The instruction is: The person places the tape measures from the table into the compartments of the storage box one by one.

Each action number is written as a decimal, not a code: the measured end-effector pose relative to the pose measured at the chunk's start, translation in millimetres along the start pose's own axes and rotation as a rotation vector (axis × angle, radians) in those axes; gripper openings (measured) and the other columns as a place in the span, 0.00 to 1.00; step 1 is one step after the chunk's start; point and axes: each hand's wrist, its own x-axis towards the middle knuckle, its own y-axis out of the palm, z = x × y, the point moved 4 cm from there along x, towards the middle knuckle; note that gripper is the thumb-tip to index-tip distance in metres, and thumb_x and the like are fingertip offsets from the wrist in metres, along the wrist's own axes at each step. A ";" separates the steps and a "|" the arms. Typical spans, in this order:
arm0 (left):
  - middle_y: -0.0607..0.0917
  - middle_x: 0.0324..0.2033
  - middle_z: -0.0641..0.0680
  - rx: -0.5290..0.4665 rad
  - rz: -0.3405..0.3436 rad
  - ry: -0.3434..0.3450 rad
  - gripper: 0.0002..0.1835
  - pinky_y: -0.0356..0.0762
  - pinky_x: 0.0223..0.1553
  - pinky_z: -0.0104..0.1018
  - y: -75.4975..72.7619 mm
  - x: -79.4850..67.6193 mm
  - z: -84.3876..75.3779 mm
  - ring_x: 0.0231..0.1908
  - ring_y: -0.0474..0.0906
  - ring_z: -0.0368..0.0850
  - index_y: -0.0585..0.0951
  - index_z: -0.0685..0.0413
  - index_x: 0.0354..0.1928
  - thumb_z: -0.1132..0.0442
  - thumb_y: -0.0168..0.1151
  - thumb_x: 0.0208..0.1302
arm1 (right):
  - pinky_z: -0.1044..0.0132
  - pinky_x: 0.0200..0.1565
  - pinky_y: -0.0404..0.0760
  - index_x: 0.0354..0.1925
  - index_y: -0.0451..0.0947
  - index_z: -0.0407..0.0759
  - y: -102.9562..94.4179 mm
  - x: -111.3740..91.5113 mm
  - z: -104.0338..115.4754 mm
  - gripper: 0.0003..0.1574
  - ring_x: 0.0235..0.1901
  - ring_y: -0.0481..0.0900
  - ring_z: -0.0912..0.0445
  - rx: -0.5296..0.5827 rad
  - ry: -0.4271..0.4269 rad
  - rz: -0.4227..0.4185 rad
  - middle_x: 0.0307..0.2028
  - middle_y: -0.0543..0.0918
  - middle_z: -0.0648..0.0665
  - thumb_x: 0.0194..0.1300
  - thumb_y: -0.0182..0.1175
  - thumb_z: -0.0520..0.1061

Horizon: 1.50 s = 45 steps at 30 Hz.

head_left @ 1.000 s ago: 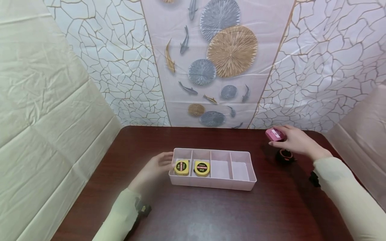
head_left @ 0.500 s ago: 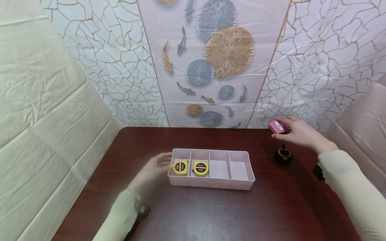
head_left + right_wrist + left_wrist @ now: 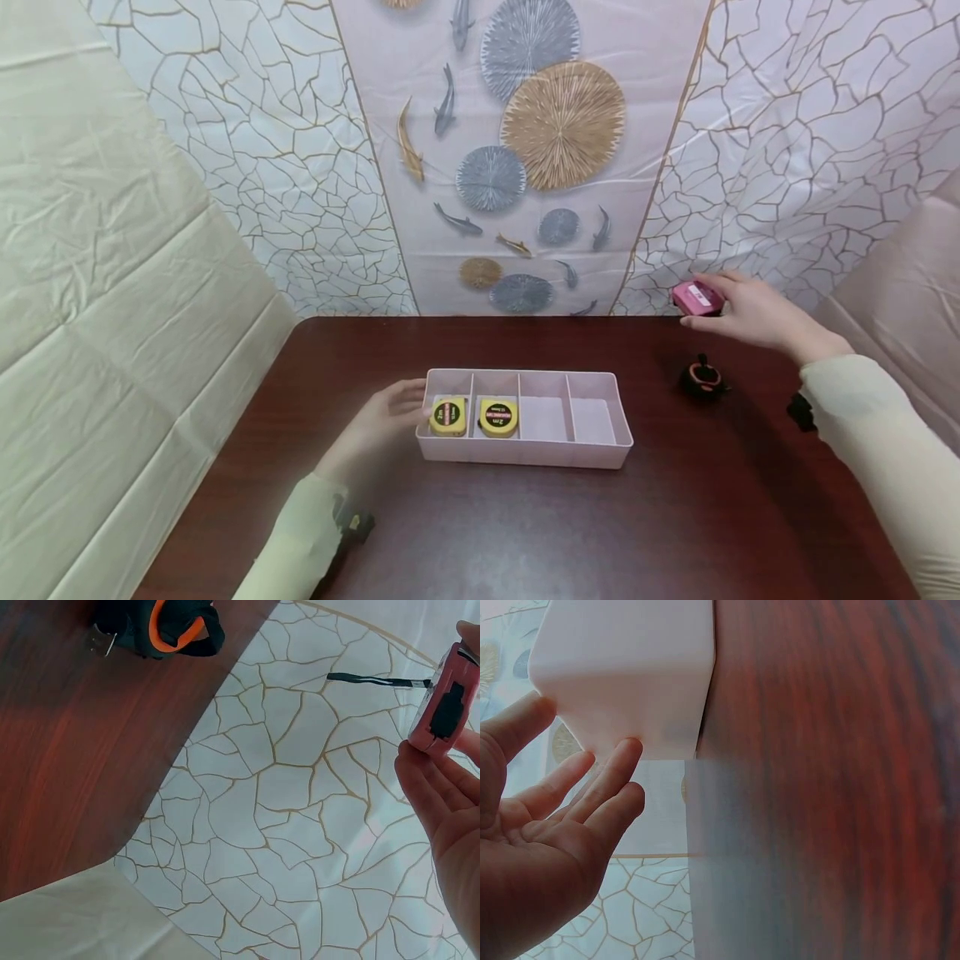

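Pinched between the thumb and fingers of my right hand (image 3: 768, 317) is a pink tape measure (image 3: 697, 298), raised above the table's far right. Its dark wrist strap (image 3: 375, 679) sticks out in the right wrist view. Below it on the table lies a black and orange tape measure (image 3: 705, 379). My left hand (image 3: 375, 425) touches the left end of a pale divided tray (image 3: 525, 452), fingers loosely extended against the end wall (image 3: 630, 712). In the tray's two left compartments lie yellow tape measures, one (image 3: 447, 417) at the far left and another (image 3: 498, 418) beside it.
The dark reddish wooden table (image 3: 480, 533) ends at a patterned cloth backdrop (image 3: 525, 208). Cream cloth (image 3: 135, 317) walls in the left side, and more cloth (image 3: 900, 267) hangs on the right. The tray's two right compartments show bare floors.
My right hand has lifted the pink tape measure higher and slightly right, away from the black and orange one. The left hand stays at the tray's end. The head view has shifted slightly.
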 end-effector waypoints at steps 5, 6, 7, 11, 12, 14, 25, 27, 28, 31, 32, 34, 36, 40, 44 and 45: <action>0.80 0.61 0.49 -0.012 0.011 -0.015 0.33 0.77 0.60 0.49 0.2 1.3 2.8 0.61 0.76 0.47 0.72 0.40 0.69 0.50 0.71 0.63 | 0.37 0.47 0.76 0.71 0.62 0.30 -5.9 1.1 -0.2 0.56 0.48 0.75 0.34 0.005 0.010 -0.019 0.62 0.68 0.24 0.61 0.69 0.64; 0.80 0.61 0.48 -0.013 0.012 -0.020 0.33 0.77 0.60 0.49 0.2 1.5 3.0 0.61 0.76 0.46 0.73 0.40 0.69 0.49 0.71 0.63 | 0.37 0.47 0.76 0.71 0.63 0.30 -8.1 1.4 -0.2 0.55 0.49 0.75 0.34 0.008 0.007 -0.035 0.62 0.68 0.24 0.61 0.69 0.63; 0.80 0.61 0.48 -0.012 0.012 -0.017 0.33 0.76 0.60 0.50 0.2 1.7 3.2 0.61 0.76 0.46 0.73 0.40 0.69 0.49 0.71 0.63 | 0.36 0.48 0.75 0.71 0.63 0.30 -10.2 1.6 -0.1 0.54 0.50 0.75 0.33 0.011 0.004 -0.049 0.62 0.69 0.25 0.61 0.69 0.62; 0.80 0.60 0.48 -0.006 0.015 -0.013 0.32 0.76 0.60 0.50 0.3 2.2 3.9 0.61 0.76 0.46 0.73 0.39 0.68 0.49 0.71 0.63 | 0.34 0.49 0.74 0.69 0.65 0.30 -21.4 2.2 -0.2 0.53 0.53 0.74 0.31 0.004 -0.002 -0.089 0.60 0.70 0.24 0.60 0.71 0.61; 0.81 0.60 0.48 -0.003 0.014 -0.015 0.32 0.76 0.60 0.49 0.2 2.2 3.7 0.61 0.76 0.45 0.73 0.38 0.68 0.49 0.71 0.63 | 0.35 0.49 0.74 0.69 0.66 0.30 -24.9 2.4 -0.2 0.52 0.52 0.74 0.31 0.002 -0.003 -0.095 0.59 0.71 0.23 0.60 0.71 0.61; 0.81 0.60 0.47 0.003 0.014 -0.017 0.32 0.77 0.60 0.49 0.2 2.1 3.3 0.61 0.76 0.45 0.73 0.38 0.68 0.48 0.72 0.63 | 0.35 0.46 0.75 0.69 0.65 0.30 -32.1 3.2 -0.4 0.52 0.50 0.75 0.31 -0.006 -0.001 -0.101 0.59 0.71 0.22 0.61 0.70 0.61; 0.81 0.59 0.46 0.042 -0.010 -0.008 0.33 0.76 0.60 0.50 -2.5 2.0 -0.6 0.60 0.77 0.45 0.73 0.37 0.68 0.47 0.72 0.62 | 0.29 0.49 0.71 0.71 0.62 0.29 -67.8 7.2 1.1 0.53 0.55 0.70 0.26 -0.034 -0.010 -0.136 0.61 0.69 0.20 0.63 0.68 0.61; 0.81 0.59 0.47 0.040 -0.009 -0.002 0.33 0.75 0.61 0.50 -2.4 1.8 -1.1 0.60 0.77 0.45 0.73 0.38 0.68 0.47 0.72 0.62 | 0.28 0.49 0.70 0.72 0.62 0.31 -71.6 7.3 1.9 0.53 0.54 0.70 0.26 -0.033 -0.018 -0.144 0.61 0.69 0.20 0.63 0.68 0.60; 0.81 0.59 0.47 0.039 -0.010 -0.004 0.33 0.75 0.61 0.50 -2.4 1.6 -1.3 0.60 0.76 0.45 0.73 0.38 0.68 0.47 0.72 0.62 | 0.28 0.49 0.70 0.72 0.61 0.31 -73.2 7.2 2.1 0.53 0.54 0.70 0.26 -0.032 -0.021 -0.150 0.61 0.69 0.19 0.63 0.68 0.60; 0.80 0.60 0.48 0.027 -0.007 -0.006 0.33 0.75 0.61 0.50 -2.3 1.2 -1.6 0.60 0.77 0.46 0.73 0.39 0.68 0.48 0.72 0.62 | 0.28 0.49 0.70 0.73 0.61 0.32 -77.0 7.2 3.5 0.53 0.53 0.71 0.25 -0.022 -0.028 -0.164 0.61 0.69 0.19 0.63 0.68 0.60; 0.80 0.60 0.48 0.025 -0.006 -0.006 0.33 0.75 0.61 0.50 -2.3 1.0 -1.8 0.60 0.77 0.46 0.73 0.39 0.68 0.48 0.72 0.62 | 0.28 0.49 0.70 0.72 0.62 0.32 -78.2 7.3 4.2 0.52 0.53 0.71 0.25 -0.021 -0.030 -0.169 0.61 0.69 0.20 0.63 0.68 0.59; 0.80 0.60 0.49 0.022 0.000 0.003 0.33 0.75 0.61 0.50 -2.7 1.3 -1.9 0.60 0.77 0.46 0.72 0.39 0.69 0.49 0.72 0.63 | 0.28 0.49 0.70 0.72 0.63 0.32 -80.2 7.4 5.1 0.51 0.54 0.70 0.25 -0.018 -0.033 -0.178 0.61 0.69 0.19 0.63 0.69 0.59; 0.80 0.60 0.50 0.019 0.008 0.012 0.33 0.76 0.61 0.49 -2.8 1.2 -2.1 0.60 0.78 0.46 0.72 0.41 0.69 0.50 0.71 0.64 | 0.28 0.50 0.69 0.71 0.63 0.31 -81.1 7.7 4.9 0.51 0.55 0.70 0.25 -0.018 -0.032 -0.181 0.62 0.69 0.19 0.63 0.69 0.58; 0.80 0.61 0.52 0.009 0.019 0.020 0.33 0.77 0.60 0.48 -2.8 0.9 -2.9 0.59 0.79 0.47 0.72 0.44 0.70 0.52 0.71 0.65 | 0.29 0.50 0.69 0.71 0.64 0.31 -81.3 7.8 3.6 0.51 0.55 0.70 0.25 -0.025 -0.034 -0.188 0.62 0.69 0.19 0.62 0.69 0.58; 0.80 0.60 0.51 0.018 0.009 0.014 0.33 0.77 0.60 0.48 -2.5 1.0 -2.7 0.59 0.79 0.46 0.72 0.42 0.69 0.51 0.71 0.64 | 0.29 0.50 0.69 0.71 0.64 0.32 -82.0 7.7 3.4 0.50 0.55 0.70 0.25 -0.024 -0.035 -0.193 0.61 0.69 0.19 0.62 0.69 0.58; 0.80 0.60 0.51 0.022 0.007 0.017 0.33 0.76 0.60 0.49 -2.3 1.2 -2.3 0.59 0.78 0.46 0.72 0.42 0.69 0.51 0.71 0.64 | 0.29 0.49 0.69 0.71 0.64 0.32 -82.2 7.5 3.6 0.50 0.55 0.70 0.25 -0.024 -0.035 -0.193 0.61 0.69 0.19 0.62 0.69 0.58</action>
